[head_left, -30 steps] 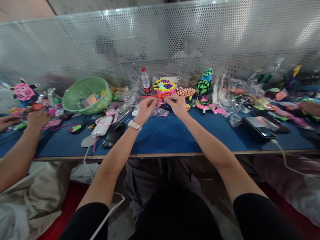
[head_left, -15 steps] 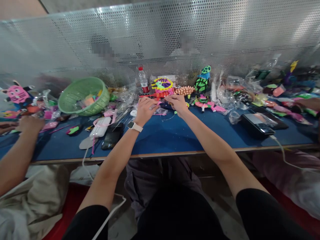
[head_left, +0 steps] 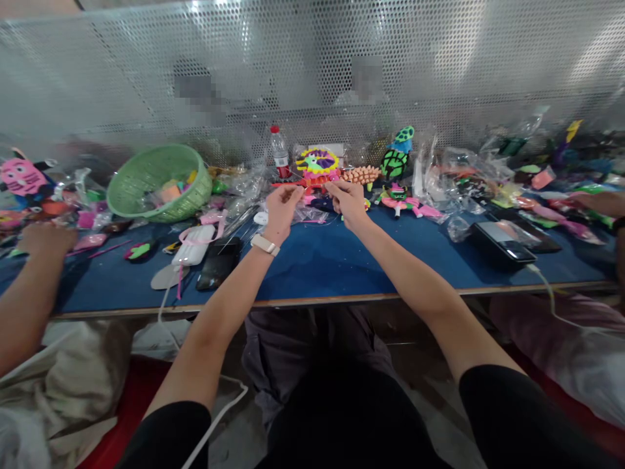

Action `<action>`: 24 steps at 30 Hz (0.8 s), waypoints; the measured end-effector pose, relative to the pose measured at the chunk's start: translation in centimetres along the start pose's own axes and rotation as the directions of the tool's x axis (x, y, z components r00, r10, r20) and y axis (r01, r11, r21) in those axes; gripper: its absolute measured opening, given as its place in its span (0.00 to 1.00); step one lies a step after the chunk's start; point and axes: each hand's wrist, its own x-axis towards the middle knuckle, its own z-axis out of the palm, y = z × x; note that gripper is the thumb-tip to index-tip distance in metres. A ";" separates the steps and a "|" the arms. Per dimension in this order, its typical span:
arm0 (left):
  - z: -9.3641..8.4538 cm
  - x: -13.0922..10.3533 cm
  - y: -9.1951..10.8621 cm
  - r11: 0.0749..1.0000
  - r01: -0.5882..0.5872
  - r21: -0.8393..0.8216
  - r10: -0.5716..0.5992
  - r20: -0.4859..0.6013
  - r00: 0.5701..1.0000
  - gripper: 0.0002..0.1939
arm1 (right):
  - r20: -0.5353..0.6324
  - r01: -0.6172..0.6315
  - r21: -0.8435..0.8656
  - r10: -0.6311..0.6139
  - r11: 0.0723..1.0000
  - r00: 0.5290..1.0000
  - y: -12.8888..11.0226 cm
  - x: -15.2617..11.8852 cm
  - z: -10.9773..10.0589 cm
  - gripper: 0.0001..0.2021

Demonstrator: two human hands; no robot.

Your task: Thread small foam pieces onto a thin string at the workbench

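Note:
My left hand (head_left: 283, 210) is raised over the table, thumb and fingertips pinched together, with its watch turned sideways. Level with it, my right hand (head_left: 348, 202) also pinches, fingers curled towards the left hand. A narrow gap separates the two; whatever they hold is too fine to make out. Just behind them stands a clay figure (head_left: 317, 163) with a yellow-edged purple and white disc on a red and pink base. A spiky peach-coloured piece (head_left: 360, 174) lies behind my right hand. Under the hands is a dark blue piece (head_left: 319, 204), partly hidden.
A green basket (head_left: 117, 195) holding colourful pieces stands at left, near a white power bank (head_left: 194, 246) and a black phone (head_left: 218, 264). A bottle (head_left: 280, 153) and green-black turtle figure (head_left: 394, 159) stand behind. A dark device (head_left: 502, 244) lies right. Co-workers' hands flank both sides.
My left hand has rotated, its wrist turning the watch face out of sight, and its fingers now point up and right. My right hand has shifted only slightly. A fine thread below the hands no longer shows.

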 end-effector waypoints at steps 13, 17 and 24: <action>-1.4 -0.3 1.8 0.737 -0.421 0.528 0.390 0.176 0.904 0.11 | 0.026 -0.100 0.032 0.099 0.995 0.995 0.5 0.3 0.0 0.16; -1.3 -0.2 1.9 0.792 -0.382 0.476 0.354 0.152 0.923 0.13 | 0.021 -0.042 0.007 0.042 0.999 0.999 0.3 0.2 0.1 0.16; -0.4 0.4 0.6 0.966 0.171 -0.195 -0.133 0.194 0.972 0.09 | 0.115 0.371 -0.219 -0.354 0.902 0.928 -0.5 0.0 -1.0 0.17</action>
